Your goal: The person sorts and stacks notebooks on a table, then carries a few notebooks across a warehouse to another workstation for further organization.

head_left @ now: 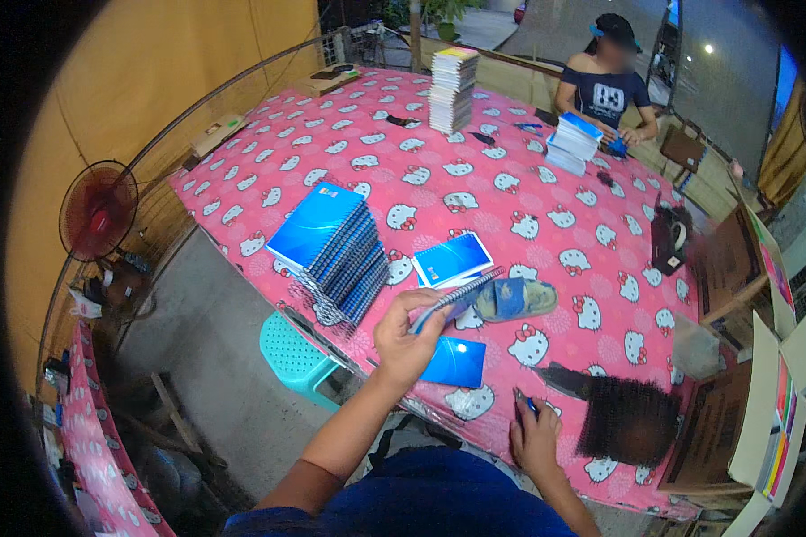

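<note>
My left hand [407, 336] is closed round a spiral notebook [457, 297], tilted up above the table with its wire coil uppermost. Down by the table's near edge, my right hand [535, 438] grips a small plier-like tool [530, 404] with blue on its handles; its dark tip points away from me. A loose blue cover or booklet [457, 362] lies flat below the held notebook. Beyond it rests another blue booklet [452, 259] with white pages. To the left rises a tall stack of blue spiral notebooks [327, 228]. A blue slipper [518, 300] lies beside the held notebook.
A pink patterned cloth covers the table [461, 170]. Black wire coils [631, 421] lie at right, near cardboard boxes [721, 430]. Across the table a person [609, 89] works beside a booklet pile [571, 145]. A book stack [452, 94], turquoise stool [297, 358] and fan [98, 210] stand around.
</note>
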`<state>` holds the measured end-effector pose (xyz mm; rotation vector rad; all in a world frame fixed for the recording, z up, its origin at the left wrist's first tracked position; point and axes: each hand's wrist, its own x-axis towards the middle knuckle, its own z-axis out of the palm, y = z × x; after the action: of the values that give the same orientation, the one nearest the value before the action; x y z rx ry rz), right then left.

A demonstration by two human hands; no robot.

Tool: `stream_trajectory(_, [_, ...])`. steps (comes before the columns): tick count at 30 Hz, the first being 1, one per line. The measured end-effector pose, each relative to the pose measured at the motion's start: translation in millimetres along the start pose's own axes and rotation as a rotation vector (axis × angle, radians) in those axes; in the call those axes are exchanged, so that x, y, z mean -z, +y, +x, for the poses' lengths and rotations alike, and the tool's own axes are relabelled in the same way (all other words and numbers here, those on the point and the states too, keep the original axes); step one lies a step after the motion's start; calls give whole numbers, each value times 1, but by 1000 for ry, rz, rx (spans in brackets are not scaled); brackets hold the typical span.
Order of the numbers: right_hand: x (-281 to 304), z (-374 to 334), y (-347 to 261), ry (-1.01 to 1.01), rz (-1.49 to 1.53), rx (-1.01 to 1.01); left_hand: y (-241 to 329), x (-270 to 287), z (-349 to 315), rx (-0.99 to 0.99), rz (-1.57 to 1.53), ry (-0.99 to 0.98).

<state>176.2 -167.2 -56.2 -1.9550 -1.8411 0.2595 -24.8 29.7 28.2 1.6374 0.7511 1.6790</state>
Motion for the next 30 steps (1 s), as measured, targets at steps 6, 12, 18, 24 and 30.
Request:
stream_trajectory(6, [59, 66, -67, 212, 457, 172, 20, -10, -5, -113, 5, 33])
stream_trajectory(12, [81, 116, -117, 299, 514, 455, 27, -10, -3, -150, -21, 133])
stream_trajectory(18, [69, 110, -120, 348, 578, 397, 25, -3, -9, -152, -80, 45])
stream_trajectory(24, [68, 113, -122, 330, 575, 416, 31, -1, -9, -183, -57, 31])
stream_trajectory(30, [67, 115, -102, -369, 1600, -44, 30, 12, -4, -355, 51, -46])
